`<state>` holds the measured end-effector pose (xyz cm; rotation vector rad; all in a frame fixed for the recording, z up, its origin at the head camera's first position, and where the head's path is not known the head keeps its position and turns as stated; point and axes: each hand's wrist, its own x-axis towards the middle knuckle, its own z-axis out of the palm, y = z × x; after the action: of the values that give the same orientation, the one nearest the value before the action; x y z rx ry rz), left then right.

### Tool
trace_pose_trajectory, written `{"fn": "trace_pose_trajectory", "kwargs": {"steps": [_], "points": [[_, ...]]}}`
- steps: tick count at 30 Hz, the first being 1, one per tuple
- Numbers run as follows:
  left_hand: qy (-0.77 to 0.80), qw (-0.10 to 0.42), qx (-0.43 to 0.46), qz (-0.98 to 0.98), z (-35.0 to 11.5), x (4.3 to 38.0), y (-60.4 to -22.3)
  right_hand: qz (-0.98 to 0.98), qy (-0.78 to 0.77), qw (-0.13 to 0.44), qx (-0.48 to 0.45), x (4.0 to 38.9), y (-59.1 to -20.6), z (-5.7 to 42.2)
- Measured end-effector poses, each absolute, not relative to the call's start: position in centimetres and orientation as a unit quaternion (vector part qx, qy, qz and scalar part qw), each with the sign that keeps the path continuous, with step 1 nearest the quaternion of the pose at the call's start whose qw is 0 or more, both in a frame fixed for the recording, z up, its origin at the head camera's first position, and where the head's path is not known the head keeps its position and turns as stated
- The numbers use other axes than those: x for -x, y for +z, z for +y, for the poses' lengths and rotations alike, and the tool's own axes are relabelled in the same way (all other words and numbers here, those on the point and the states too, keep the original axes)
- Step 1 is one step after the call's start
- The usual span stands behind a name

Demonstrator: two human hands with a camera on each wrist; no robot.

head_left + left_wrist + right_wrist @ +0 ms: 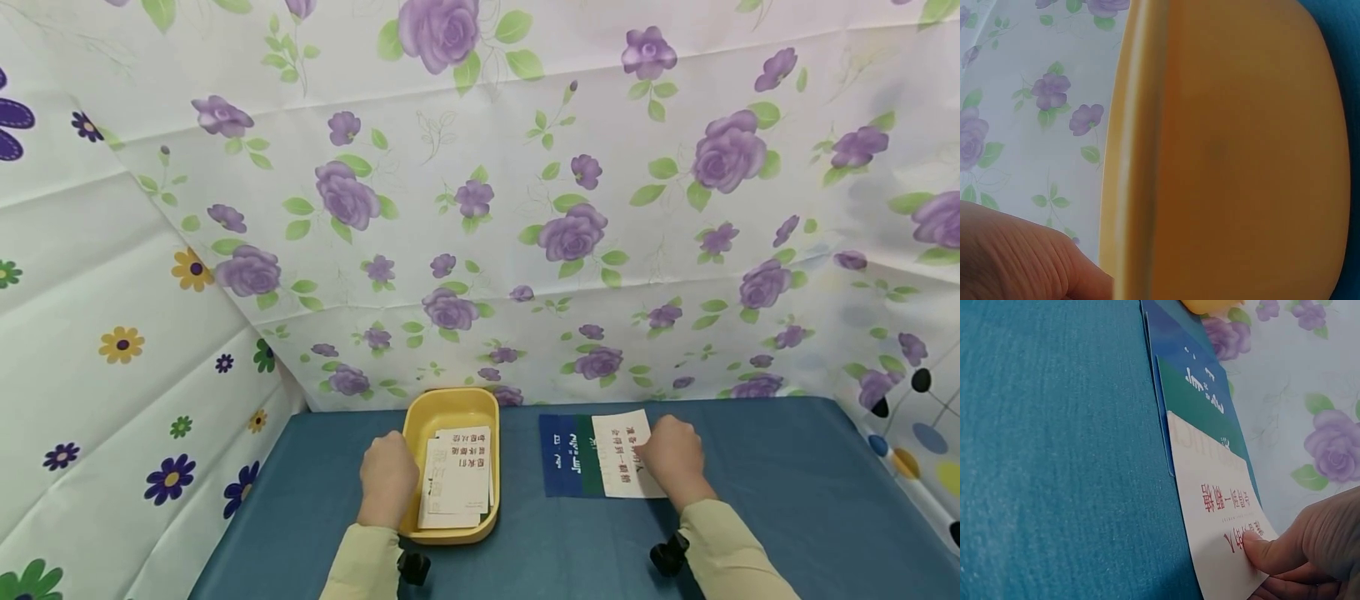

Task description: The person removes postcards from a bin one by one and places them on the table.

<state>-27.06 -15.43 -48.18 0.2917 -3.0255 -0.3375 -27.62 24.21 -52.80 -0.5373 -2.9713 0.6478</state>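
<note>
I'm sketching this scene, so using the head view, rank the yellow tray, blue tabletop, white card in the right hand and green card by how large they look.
Largest to smallest:
1. Blue tabletop
2. Yellow tray
3. White card in the right hand
4. Green card, showing only as a strip

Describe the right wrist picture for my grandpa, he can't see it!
A right hand pinches a white card with red writing. Its far end overlaps a green card, with a blue card beyond, on blue cloth beside a purple-flowered sheet.
</note>
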Motion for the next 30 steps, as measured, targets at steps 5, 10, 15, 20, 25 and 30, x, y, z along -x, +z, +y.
{"fn": "trace_pose_trajectory", "kwargs": {"steps": [5, 10, 15, 20, 25, 30], "points": [[-0.112, 0.045, -0.095, -0.988, -15.4, 27.0, -48.1, -0.961, 0.210, 0.030, 0.176, 27.5, -52.5, 24.2], [-0.112, 0.046, -0.093, -0.988, -15.4, 27.0, -48.1, -0.961, 0.215, 0.024, 0.173, 27.2, -52.2, 24.1], [-0.114, 0.042, -0.091, -0.988, -15.4, 26.9, -48.0, -0.960, 0.216, 0.025, 0.175, 27.2, -52.3, 24.2], [-0.115, 0.042, -0.092, -0.988, -15.4, 26.8, -48.1, -0.960, 0.214, 0.021, 0.180, 27.3, -52.5, 24.3], [-0.115, 0.042, -0.092, -0.988, -15.3, 26.9, -48.0, -0.957, 0.227, 0.018, 0.183, 27.2, -52.0, 24.1], [-0.114, 0.039, -0.097, -0.988, -15.3, 26.9, -47.8, -0.958, 0.233, 0.042, 0.159, 27.3, -50.6, 22.9]]}}
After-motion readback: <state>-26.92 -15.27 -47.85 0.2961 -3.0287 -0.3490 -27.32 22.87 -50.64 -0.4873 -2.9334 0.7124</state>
